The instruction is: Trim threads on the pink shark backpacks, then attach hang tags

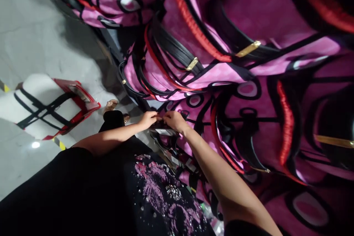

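Near the middle of the head view my left hand (pixel 148 120) and my right hand (pixel 174 121) are close together, fingertips pinched. Whatever lies between the fingertips is small and dark, too unclear to name. Just below the fingers shows a whitish flat piece (pixel 163 132), perhaps a label. Both hands are beside a pink bag (pixel 200 108) with black outlines, oval patterns and black straps. A D-shaped black ring (pixel 184 113) shows right of my right hand.
More pink bags (pixel 188 29) with red-edged handles (pixel 188 11) and gold buckles (pixel 249 48) crowd the upper and right side. At left, a white padded seat (pixel 38 99) with black crossed straps and a red frame (pixel 90 97) stands on the grey floor (pixel 30 37).
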The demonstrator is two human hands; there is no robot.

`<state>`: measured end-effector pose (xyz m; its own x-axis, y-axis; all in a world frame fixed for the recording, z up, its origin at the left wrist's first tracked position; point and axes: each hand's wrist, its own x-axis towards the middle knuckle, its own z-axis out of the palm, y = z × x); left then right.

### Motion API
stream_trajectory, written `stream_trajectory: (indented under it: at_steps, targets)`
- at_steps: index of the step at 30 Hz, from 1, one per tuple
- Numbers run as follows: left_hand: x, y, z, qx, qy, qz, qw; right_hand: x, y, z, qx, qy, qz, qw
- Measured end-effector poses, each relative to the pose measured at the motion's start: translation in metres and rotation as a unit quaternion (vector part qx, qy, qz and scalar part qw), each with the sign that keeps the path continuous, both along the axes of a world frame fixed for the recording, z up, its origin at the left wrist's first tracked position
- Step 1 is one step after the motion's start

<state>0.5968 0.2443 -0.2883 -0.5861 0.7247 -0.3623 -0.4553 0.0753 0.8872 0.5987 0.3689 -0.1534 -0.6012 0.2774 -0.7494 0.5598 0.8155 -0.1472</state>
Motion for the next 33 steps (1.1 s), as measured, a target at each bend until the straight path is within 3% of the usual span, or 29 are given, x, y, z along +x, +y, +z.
stream_trajectory:
  at_steps: [2, 5, 10, 14, 16, 19, 21, 23, 25, 30, 33]
  targets:
    - [0.003, -0.003, -0.002, 0.007, 0.012, 0.022, 1.0, 0.003, -0.001, 0.0, 0.004, 0.011, 0.017, 1.0]
    - [0.006, -0.011, -0.003, -0.008, 0.125, 0.048, 0.991, 0.004, -0.004, -0.005, 0.004, 0.023, 0.042, 0.999]
    - [0.014, -0.02, -0.001, -0.129, 0.306, 0.001, 0.943, 0.005, -0.004, -0.007, 0.006, 0.026, 0.071, 0.997]
    - [0.013, -0.019, 0.006, -0.16, 0.366, -0.013, 0.916, 0.008, -0.001, -0.004, 0.017, 0.034, 0.076, 0.996]
    - [0.01, -0.018, 0.009, -0.16, 0.348, -0.026, 0.924, 0.009, -0.001, -0.003, 0.021, 0.036, 0.049, 0.998]
    - [0.007, -0.014, 0.011, -0.14, 0.258, -0.01, 0.956, 0.009, -0.005, -0.002, -0.011, 0.019, -0.041, 0.999]
    - [0.007, -0.009, 0.009, -0.078, 0.154, 0.016, 0.985, 0.008, -0.007, -0.002, -0.033, 0.016, -0.072, 0.997]
    - [0.007, -0.004, 0.005, 0.001, 0.03, 0.026, 0.999, 0.008, -0.007, -0.001, -0.033, 0.031, -0.055, 0.997]
    - [0.007, -0.001, 0.002, 0.044, -0.065, 0.023, 0.997, 0.007, -0.006, -0.001, -0.029, 0.046, -0.036, 0.998]
    - [0.003, 0.002, -0.001, 0.043, -0.084, 0.052, 0.994, 0.008, -0.001, -0.003, -0.063, 0.024, -0.063, 0.996]
    - [0.003, 0.0, -0.001, 0.056, -0.157, 0.023, 0.986, 0.007, 0.004, -0.004, -0.062, 0.014, -0.037, 0.997]
